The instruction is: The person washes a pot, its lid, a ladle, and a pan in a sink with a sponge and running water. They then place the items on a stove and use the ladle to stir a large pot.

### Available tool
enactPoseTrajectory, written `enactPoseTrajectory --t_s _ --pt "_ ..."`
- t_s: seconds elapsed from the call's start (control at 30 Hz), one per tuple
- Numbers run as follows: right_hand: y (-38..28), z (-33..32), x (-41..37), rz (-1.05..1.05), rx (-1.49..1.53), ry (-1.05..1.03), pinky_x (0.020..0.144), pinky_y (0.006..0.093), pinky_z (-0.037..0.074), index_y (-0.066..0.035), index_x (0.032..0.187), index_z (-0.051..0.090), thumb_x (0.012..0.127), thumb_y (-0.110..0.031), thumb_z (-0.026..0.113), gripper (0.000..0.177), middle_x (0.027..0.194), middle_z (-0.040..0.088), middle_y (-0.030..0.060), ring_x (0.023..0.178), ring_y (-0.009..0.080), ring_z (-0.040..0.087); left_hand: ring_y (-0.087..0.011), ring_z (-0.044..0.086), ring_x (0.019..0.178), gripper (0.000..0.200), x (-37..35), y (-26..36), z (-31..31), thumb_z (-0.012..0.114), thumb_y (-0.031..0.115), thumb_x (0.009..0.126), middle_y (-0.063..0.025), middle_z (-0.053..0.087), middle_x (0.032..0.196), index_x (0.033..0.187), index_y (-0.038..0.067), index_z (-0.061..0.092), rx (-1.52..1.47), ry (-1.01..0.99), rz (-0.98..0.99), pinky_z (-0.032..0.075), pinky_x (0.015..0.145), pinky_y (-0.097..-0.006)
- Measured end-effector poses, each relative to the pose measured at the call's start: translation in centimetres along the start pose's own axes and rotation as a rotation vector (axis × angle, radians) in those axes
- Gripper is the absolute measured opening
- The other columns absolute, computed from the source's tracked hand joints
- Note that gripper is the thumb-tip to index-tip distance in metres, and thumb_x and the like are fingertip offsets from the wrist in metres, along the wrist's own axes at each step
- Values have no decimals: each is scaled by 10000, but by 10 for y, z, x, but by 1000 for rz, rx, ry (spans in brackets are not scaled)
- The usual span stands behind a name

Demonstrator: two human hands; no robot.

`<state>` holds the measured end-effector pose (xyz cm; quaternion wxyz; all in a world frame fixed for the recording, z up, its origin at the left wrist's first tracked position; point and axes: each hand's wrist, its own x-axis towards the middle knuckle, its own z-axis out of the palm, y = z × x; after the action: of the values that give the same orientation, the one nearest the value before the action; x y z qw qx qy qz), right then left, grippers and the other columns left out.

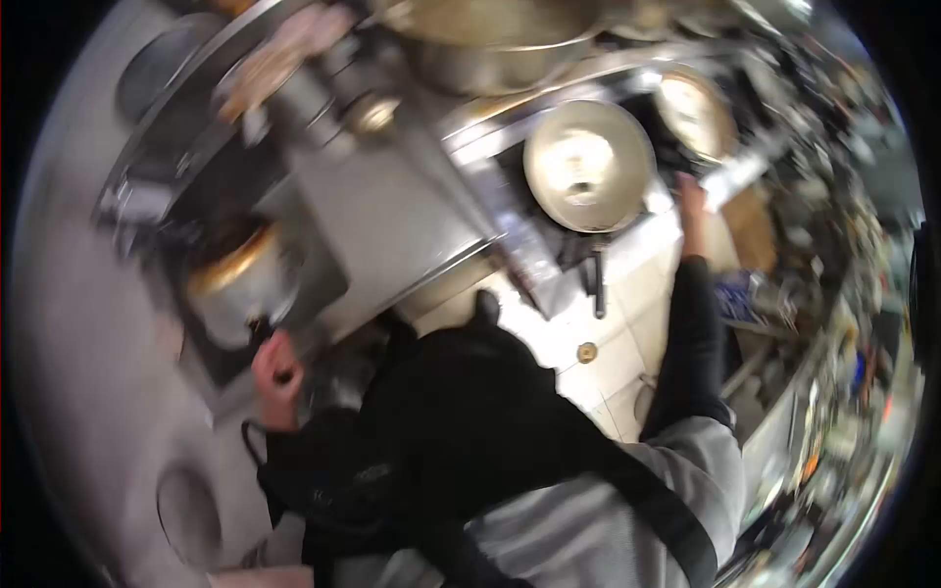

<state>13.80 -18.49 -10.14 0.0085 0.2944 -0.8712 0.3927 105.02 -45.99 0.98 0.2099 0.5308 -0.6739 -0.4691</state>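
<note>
My left hand [278, 374] is closed around the dark handle of a saucepan [235, 294] with a browned rim. The saucepan is over a dark recessed basin [328, 279] at the left; its inside is mostly hidden. Out to the right, my right hand [692, 204] is at the near side of a light-coloured frying pan [694, 116] on the stove, seemingly closed on its handle. Motion blur hides its fingers in part. Left of that pan, a second pale frying pan [588, 165] rests on the stove, its black handle [599, 284] pointing toward me.
A large metal pot [490, 64] stands at the back. Between basin and stove runs a steel worktop [368, 201], with a small round metal container [372, 115] behind it. Cluttered shelves line the right. A floor drain [586, 353] shows in the tiles.
</note>
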Motion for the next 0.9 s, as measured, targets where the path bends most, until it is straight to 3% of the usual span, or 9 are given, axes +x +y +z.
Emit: enactPoseTrajectory --t_s 0.03,0.1,0.13,0.37,0.5,0.53,0.63,0.77,0.9 --pt "-23 -14 14 543 -101 -54 750 441 525 12 932 730 945 -517 519 570 923 712 238 812 372 680 -9 370 512 124 -16 18 1 605 45 903 70 400 655 883 109 501 -9 34 -11 316 476 -204" --pt "-26 -12 24 599 -123 27 888 390 485 112 1009 690 849 -630 633 761 1041 698 247 984 290 653 -16 371 473 170 -27 47 4 628 36 877 73 402 624 885 134 489 -1428 -48 -661 305 452 -213" --pt "-22 -6 30 706 288 36 882 368 488 156 1115 637 814 -536 743 762 1118 689 179 993 257 636 -16 371 473 170 -37 61 9 628 36 877 73 402 624 885 134 489 -1428 3 -648 305 452 -213" --pt "-28 5 45 382 276 -163 941 384 472 109 1241 572 702 -431 872 821 1249 622 187 1114 256 602 -46 380 446 257 -60 123 56 687 56 820 56 436 617 1015 92 524 -352 313 -440 314 416 -248" --pt "-133 -9 27 576 -317 478 853 421 516 96 956 663 824 -473 731 588 1060 687 242 1053 386 654 -80 478 530 329 -60 136 88 684 50 795 16 515 690 1100 60 559 -2 310 -347 407 499 -279" --pt "-79 10 42 197 -299 668 779 454 519 53 877 646 826 -393 731 457 964 686 237 940 381 675 -122 532 642 283 -59 119 93 690 63 799 -20 549 753 1055 32 573 251 346 -167 456 616 -296" --pt "-112 -9 13 173 -26 114 775 508 482 23 1076 562 797 -327 744 484 1046 614 249 882 402 610 -149 545 728 280 -61 135 114 725 122 816 -39 568 796 1023 14 572 217 300 -263 474 725 -319" --pt "-82 -1 17 178 -306 561 837 455 472 9 1069 558 773 -338 772 504 1046 603 239 939 396 591 -121 527 652 366 -62 132 116 766 253 850 -44 557 786 1034 9 565 269 227 -224 448 557 -292" --pt "-104 -8 34 606 -111 221 1007 413 453 60 1226 555 676 -480 858 829 1292 587 256 1179 396 580 -73 503 626 322 -65 154 117 737 223 883 -12 542 781 1064 24 560 9 152 -331 413 509 -255"
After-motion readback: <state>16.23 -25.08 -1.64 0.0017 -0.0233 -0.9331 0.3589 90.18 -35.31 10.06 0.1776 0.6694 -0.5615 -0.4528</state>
